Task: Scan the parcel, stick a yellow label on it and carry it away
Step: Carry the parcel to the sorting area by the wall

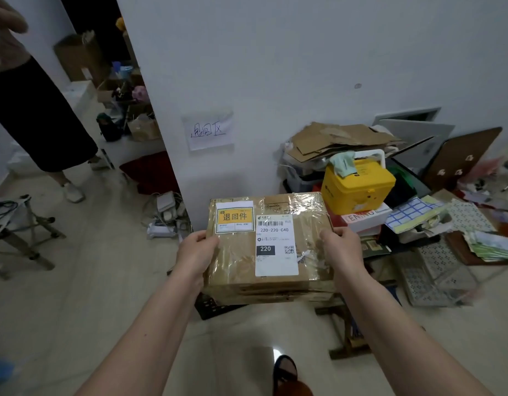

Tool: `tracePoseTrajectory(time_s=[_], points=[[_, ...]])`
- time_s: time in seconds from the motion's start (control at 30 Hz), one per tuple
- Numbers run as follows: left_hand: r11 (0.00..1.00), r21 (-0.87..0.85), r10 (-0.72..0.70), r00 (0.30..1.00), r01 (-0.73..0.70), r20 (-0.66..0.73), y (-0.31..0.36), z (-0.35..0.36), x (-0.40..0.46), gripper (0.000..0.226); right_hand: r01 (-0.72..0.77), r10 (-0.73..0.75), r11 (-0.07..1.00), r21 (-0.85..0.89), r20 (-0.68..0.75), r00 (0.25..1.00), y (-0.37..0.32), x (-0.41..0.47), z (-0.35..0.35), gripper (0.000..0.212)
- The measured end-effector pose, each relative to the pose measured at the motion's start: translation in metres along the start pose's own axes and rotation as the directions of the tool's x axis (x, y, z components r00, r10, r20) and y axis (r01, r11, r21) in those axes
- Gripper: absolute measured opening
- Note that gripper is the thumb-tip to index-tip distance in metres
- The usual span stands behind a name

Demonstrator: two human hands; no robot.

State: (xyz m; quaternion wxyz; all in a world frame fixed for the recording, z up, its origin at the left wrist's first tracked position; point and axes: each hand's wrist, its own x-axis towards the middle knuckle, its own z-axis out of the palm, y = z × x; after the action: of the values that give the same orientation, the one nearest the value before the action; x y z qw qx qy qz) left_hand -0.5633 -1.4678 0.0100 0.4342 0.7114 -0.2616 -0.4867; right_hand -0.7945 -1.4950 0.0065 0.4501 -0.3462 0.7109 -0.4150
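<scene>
The parcel [241, 270] is a brown cardboard box wrapped in clear tape, held flat in front of me above the floor. A yellow label [234, 216] is stuck on its top, far left corner. Beside it lies a white shipping label [276, 244] with a barcode and "220-220-C40". My left hand [196, 248] grips the box's left edge, thumb on top. My right hand [343, 248] grips the right edge in the same way.
A white wall with a handwritten paper sign [209, 132] stands just ahead. To the right lies a heap with a yellow case [358, 185], flattened cardboard [338, 138] and sticker sheets [413, 212]. Another person [38, 115] stands at the left. A folding stool [18, 230] and cables [167, 212] are on the floor.
</scene>
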Motion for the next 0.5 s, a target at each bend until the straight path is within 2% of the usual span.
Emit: tracePoseTrajectory(time_s=[0.23, 0.3, 0.5], points=[[0.999, 0.047, -0.025, 0.998, 0.028, -0.062, 0.035, 0.029, 0.08, 0.02, 0.012, -0.009, 0.997, -0.072, 0.049, 0.999, -0.029, 0.092, 0.043, 0.016], [0.999, 0.025, -0.027, 0.995, 0.029, -0.095, 0.042, 0.034, 0.102, 0.025, 0.029, -0.022, 0.996, -0.089, 0.084, 0.996, -0.039, 0.115, 0.059, 0.012], [0.997, -0.03, -0.071, 0.984, 0.067, -0.166, 0.056, 0.032, 0.162, 0.025, 0.005, 0.012, 0.991, -0.134, 0.129, 0.992, -0.052, 0.17, 0.108, 0.015]])
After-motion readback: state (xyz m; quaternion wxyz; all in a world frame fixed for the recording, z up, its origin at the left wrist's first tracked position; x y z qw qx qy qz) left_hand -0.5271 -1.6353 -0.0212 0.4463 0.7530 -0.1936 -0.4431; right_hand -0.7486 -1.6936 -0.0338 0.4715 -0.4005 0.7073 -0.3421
